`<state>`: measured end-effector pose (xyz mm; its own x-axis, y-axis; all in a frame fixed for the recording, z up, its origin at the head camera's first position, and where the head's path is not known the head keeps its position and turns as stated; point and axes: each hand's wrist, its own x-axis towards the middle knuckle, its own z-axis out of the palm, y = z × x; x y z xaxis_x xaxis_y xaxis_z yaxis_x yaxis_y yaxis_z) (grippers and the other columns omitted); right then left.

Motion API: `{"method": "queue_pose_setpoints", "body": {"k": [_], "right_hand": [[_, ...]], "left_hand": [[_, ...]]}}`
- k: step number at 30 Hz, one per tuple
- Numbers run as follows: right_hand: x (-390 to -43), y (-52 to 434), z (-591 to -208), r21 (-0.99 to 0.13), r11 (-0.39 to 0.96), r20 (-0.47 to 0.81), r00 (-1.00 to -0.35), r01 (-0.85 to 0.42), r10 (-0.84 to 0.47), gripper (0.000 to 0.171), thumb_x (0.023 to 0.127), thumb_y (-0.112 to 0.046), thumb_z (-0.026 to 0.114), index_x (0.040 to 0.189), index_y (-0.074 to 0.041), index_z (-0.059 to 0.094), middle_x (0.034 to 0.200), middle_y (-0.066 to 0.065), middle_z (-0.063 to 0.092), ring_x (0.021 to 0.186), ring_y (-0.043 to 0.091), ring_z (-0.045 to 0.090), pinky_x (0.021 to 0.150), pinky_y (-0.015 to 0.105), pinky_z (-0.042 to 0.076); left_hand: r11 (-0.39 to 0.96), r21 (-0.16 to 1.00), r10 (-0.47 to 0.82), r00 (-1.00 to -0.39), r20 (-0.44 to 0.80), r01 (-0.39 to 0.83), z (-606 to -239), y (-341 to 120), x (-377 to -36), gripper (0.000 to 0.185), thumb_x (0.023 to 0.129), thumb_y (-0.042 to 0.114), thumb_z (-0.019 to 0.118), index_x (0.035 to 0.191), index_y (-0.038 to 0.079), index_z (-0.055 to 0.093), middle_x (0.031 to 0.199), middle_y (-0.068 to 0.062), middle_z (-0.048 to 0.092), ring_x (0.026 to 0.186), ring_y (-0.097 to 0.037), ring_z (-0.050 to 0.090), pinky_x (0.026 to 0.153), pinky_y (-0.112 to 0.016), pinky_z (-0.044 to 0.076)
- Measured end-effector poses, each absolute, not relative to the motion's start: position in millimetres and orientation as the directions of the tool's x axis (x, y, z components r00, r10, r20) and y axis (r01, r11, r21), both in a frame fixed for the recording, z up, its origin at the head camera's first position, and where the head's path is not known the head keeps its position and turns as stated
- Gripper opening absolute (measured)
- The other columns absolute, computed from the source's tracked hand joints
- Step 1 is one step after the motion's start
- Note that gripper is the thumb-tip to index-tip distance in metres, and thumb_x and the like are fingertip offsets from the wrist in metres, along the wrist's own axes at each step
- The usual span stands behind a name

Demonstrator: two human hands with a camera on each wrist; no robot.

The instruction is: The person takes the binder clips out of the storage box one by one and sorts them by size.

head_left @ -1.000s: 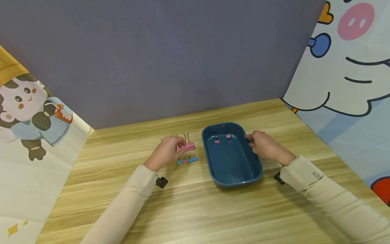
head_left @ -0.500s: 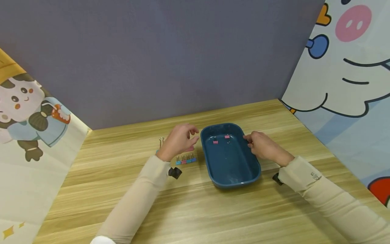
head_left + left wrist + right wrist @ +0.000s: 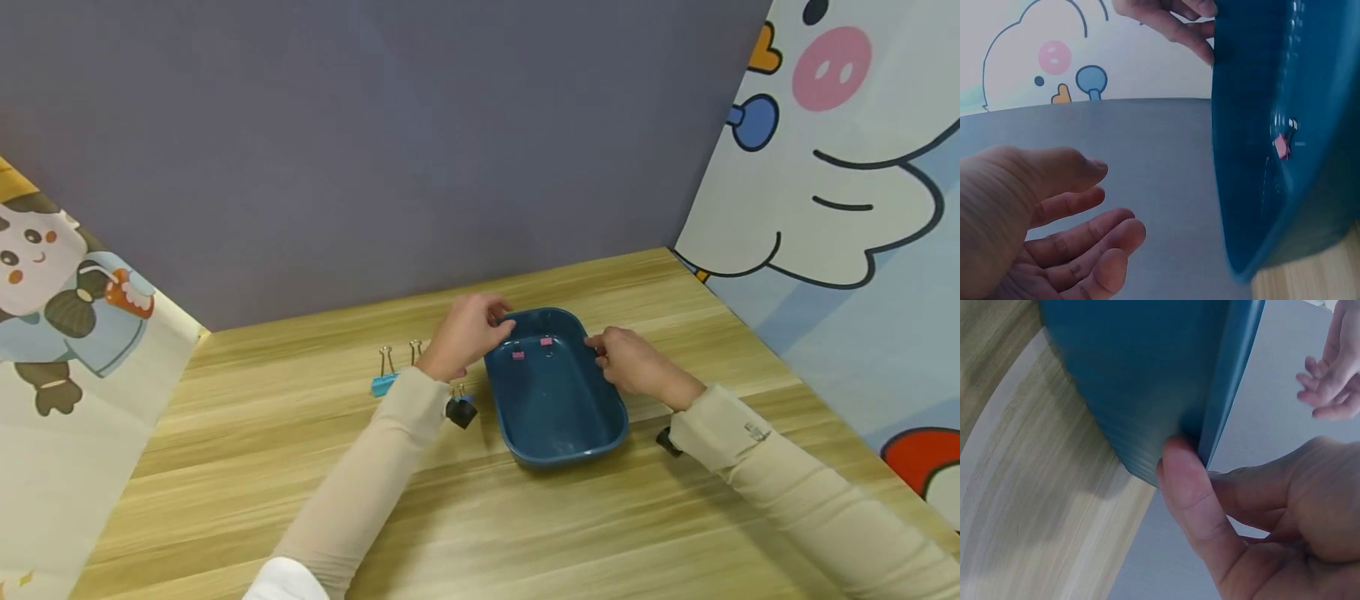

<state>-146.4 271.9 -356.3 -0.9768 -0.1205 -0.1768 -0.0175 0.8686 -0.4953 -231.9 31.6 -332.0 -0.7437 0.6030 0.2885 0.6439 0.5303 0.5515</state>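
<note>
blue tray (image 3: 558, 417): left hand (image 3: 468, 332), empty and relaxed now, reached its corner; right hand (image 3: 626, 362) still pinches its rim.

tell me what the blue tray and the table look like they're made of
The blue tray looks like moulded plastic: one even colour, rounded corners, a soft sheen inside and fine ridges on its outer wall in the right wrist view. The table shows pale wood grain in plank bands, possibly a laminate.
</note>
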Motion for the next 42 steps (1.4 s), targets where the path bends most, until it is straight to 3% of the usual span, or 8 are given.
{"method": "queue_pose_setpoints", "body": {"k": [7, 15, 21, 25, 32, 35, 38, 42], "right_hand": [[-145.4, 273.1, -356.1, -0.512, 0.859, -0.187, -0.977, 0.006, -0.105, 0.027, 0.093, 0.009, 0.043, 0.118, 0.013, 0.053, 0.14, 0.024, 0.041, 0.042, 0.011, 0.039, 0.044, 0.025, 0.039], [-146.8, 276.2, -355.9, -0.524, 0.852, -0.194, -0.976, 0.014, -0.103, 0.036, 0.092, 0.009, 0.043, 0.128, 0.012, 0.049, 0.14, 0.024, 0.041, 0.04, 0.01, 0.038, 0.043, 0.025, 0.038], [-147.6, 274.4, -355.4, -0.521, 0.853, -0.196, -0.974, 0.006, -0.113, 0.025, 0.092, 0.01, 0.043, 0.112, 0.01, 0.057, 0.14, 0.023, 0.041, 0.04, 0.01, 0.037, 0.043, 0.024, 0.037], [-148.4, 274.1, -356.0, -0.523, 0.852, -0.19, -0.974, -0.004, -0.121, 0.02, 0.091, 0.009, 0.043, 0.104, 0.009, 0.059, 0.139, 0.023, 0.042, 0.041, 0.01, 0.039, 0.043, 0.024, 0.039], [-147.6, 274.4, -355.4, -0.544, 0.839, -0.186, -0.974, -0.007, -0.129, 0.021, 0.091, 0.011, 0.042, 0.103, 0.008, 0.059, 0.14, 0.024, 0.04, 0.04, 0.009, 0.037, 0.042, 0.023, 0.037], [-147.7, 274.2, -355.3, -0.537, 0.844, -0.191, -0.973, -0.006, -0.128, 0.022, 0.091, 0.01, 0.042, 0.105, 0.009, 0.059, 0.14, 0.023, 0.04, 0.041, 0.01, 0.038, 0.043, 0.024, 0.038], [-148.1, 272.9, -355.5, -0.531, 0.847, -0.2, -0.971, -0.002, -0.127, 0.02, 0.091, 0.01, 0.043, 0.103, 0.007, 0.059, 0.141, 0.023, 0.041, 0.044, 0.01, 0.04, 0.045, 0.025, 0.04], [-148.1, 271.7, -356.2, -0.529, 0.848, -0.21, -0.97, 0.007, -0.123, 0.019, 0.091, 0.01, 0.043, 0.1, 0.007, 0.06, 0.141, 0.023, 0.04, 0.045, 0.011, 0.043, 0.046, 0.026, 0.043]], "left_hand": [[0.576, 0.559, 0.569, -0.784, 0.251, 0.597, -338.0, 62.4, -240.8, 0.024, 0.089, 0.021, 0.067, 0.11, 0.01, 0.068, 0.088, -0.001, 0.066, 0.074, -0.011, 0.06, 0.066, -0.025, 0.049], [0.618, 0.572, 0.552, -0.815, 0.175, 0.54, -352.8, 83.7, -248.4, 0.022, 0.087, 0.017, 0.069, 0.107, 0.007, 0.068, 0.093, -0.005, 0.066, 0.062, -0.01, 0.058, 0.058, -0.024, 0.048], [0.697, 0.531, 0.54, -0.84, 0.056, 0.483, -360.7, 90.2, -248.9, 0.022, 0.087, 0.014, 0.069, 0.108, 0.007, 0.068, 0.103, -0.008, 0.065, 0.053, -0.009, 0.058, 0.06, -0.025, 0.049], [0.74, 0.487, 0.52, -0.854, 0.025, 0.465, -364.3, 95.8, -250.4, 0.024, 0.084, 0.013, 0.071, 0.107, 0.008, 0.069, 0.103, -0.007, 0.065, 0.057, -0.01, 0.06, 0.06, -0.024, 0.05], [0.802, 0.331, 0.532, -0.847, -0.015, 0.498, -372.8, 98.6, -253.5, 0.018, 0.08, 0.007, 0.069, 0.098, 0.011, 0.072, 0.098, -0.002, 0.067, 0.087, -0.02, 0.06, 0.072, -0.03, 0.048], [0.803, 0.313, 0.551, -0.832, -0.064, 0.507, -376.1, 98.5, -252.7, 0.01, 0.083, 0.002, 0.063, 0.081, 0.009, 0.069, 0.081, -0.003, 0.062, 0.073, -0.019, 0.054, 0.061, -0.029, 0.045], [0.807, 0.302, 0.555, -0.826, -0.095, 0.507, -379.8, 98.3, -252.2, 0.021, 0.085, -0.001, 0.057, 0.068, 0.01, 0.06, 0.071, -0.004, 0.054, 0.061, -0.018, 0.045, 0.05, -0.027, 0.038], [0.825, 0.276, 0.538, -0.835, -0.113, 0.494, -384.8, 98.4, -251.7, 0.017, 0.088, 0.0, 0.056, 0.073, 0.008, 0.061, 0.075, -0.008, 0.055, 0.057, -0.017, 0.043, 0.045, -0.027, 0.035]]}}
